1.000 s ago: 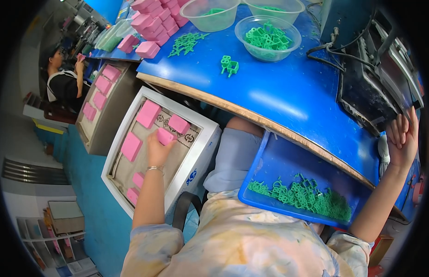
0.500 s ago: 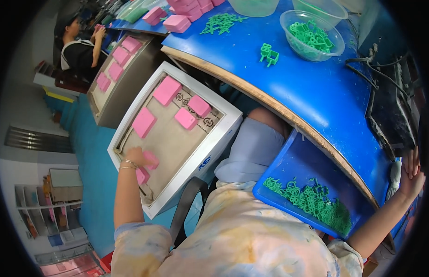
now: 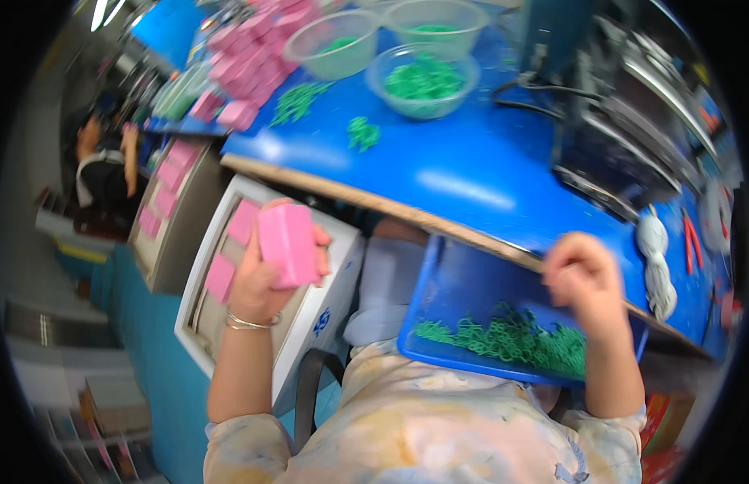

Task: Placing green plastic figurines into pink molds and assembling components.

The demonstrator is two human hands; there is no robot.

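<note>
My left hand (image 3: pixel 257 278) is closed around a pink rectangular block (image 3: pixel 287 246), raised over the white-framed tray (image 3: pixel 201 351) at left. Two more pink blocks, an upper one (image 3: pixel 243 222) and a lower one (image 3: pixel 220 277), show on the tray behind my wrist; my hand and the held block hide part of the tray. My right hand (image 3: pixel 584 274) hovers over the table edge and the right end of a blue bin (image 3: pixel 447 278). Its fingers are curled but smeared by motion. Inside the bin lies a heap of small green plastic pieces (image 3: pixel 511 339).
On the blue table (image 3: pixel 310 161) stand clear bowls of green pieces (image 3: pixel 423 105), a loose green cluster (image 3: pixel 362 135) and stacked pink blocks (image 3: pixel 253 56). A dark machine (image 3: pixel 624 129), a white cord bundle (image 3: pixel 655 266) and red-handled pliers (image 3: pixel 691 242) are at right. Another person (image 3: pixel 108 165) sits far left.
My left hand has come up from the tray with a pink block in its grip. My right hand has moved left from the far right edge, its fingers now curled. The view has shifted.
</note>
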